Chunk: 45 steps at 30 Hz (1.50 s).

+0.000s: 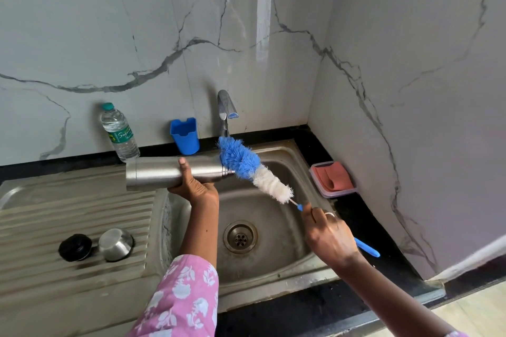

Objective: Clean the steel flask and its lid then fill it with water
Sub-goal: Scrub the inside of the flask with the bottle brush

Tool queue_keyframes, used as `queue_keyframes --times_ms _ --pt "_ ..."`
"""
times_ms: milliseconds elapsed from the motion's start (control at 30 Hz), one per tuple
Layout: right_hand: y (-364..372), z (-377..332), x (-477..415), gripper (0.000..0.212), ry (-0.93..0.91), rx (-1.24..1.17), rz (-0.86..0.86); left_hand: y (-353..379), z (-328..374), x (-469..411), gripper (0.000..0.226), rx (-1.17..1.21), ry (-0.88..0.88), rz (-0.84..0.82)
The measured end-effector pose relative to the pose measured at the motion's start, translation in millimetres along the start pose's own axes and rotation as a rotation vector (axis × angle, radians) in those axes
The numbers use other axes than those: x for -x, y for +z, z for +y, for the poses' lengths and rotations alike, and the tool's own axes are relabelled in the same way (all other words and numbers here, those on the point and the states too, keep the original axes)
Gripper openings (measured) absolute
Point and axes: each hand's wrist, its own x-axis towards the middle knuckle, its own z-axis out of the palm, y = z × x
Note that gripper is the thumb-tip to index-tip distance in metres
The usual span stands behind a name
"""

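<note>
My left hand [195, 189] grips the steel flask [161, 174] from below and holds it on its side above the sink, with its mouth pointing right. My right hand [330, 236] grips the blue handle of a bottle brush [254, 169]. The brush's blue and white bristles lie right at the flask's mouth, outside it. On the ribbed drainboard at the left sit the black inner stopper [75, 247] and the steel cup lid [115, 244], side by side.
The steel sink [276, 276] has a drain [240, 236] in its middle and a tap [226, 109] above its back edge. A plastic water bottle [119, 131] and a blue holder [184, 135] stand by the wall. A tray with a pink cloth [332, 178] sits at the right.
</note>
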Motion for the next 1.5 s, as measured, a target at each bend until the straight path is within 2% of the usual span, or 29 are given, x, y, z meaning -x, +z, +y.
queue_keyframes --times_ms 100,200,300,433,567,800,967,1033,1133,1300,1500 --pt "1 1 5 0.041 -0.008 0.009 -0.007 -5 -1 -6 0.085 -0.044 0.002 -0.013" --pt "-1 -1 -3 0.042 0.01 0.011 -0.008 -4 2 3 0.07 -0.053 -0.019 -0.038" --pt "-2 -3 -17 0.043 0.022 0.015 -0.006 -3 0 8 0.068 -0.055 -0.057 0.007" --pt "2 -2 -17 0.041 0.007 0.017 0.004 -2 -1 6 0.046 -0.067 -0.04 0.009" --pt "1 4 7 0.039 -0.026 0.013 0.02 -2 4 -7 0.062 -0.033 -0.006 0.021" --pt "-1 3 -12 0.04 0.007 0.006 0.029 -1 -2 9 0.071 -0.055 -0.054 0.038" --pt "1 1 -20 0.04 0.017 0.022 0.012 6 -3 3 0.044 -0.072 -0.058 0.037" --pt "3 3 -12 0.041 0.011 0.018 0.013 6 -2 0 0.048 -0.066 -0.037 0.047" --pt "6 5 -2 0.042 -0.006 0.013 0.023 7 -1 -2 0.067 -0.015 -0.007 0.082" --pt "4 2 -21 0.042 0.015 0.017 -0.011 5 -5 4 0.08 0.017 -0.027 0.074" --pt "1 -8 -29 0.045 -0.003 0.018 -0.05 6 -2 2 0.077 0.004 0.04 0.084"
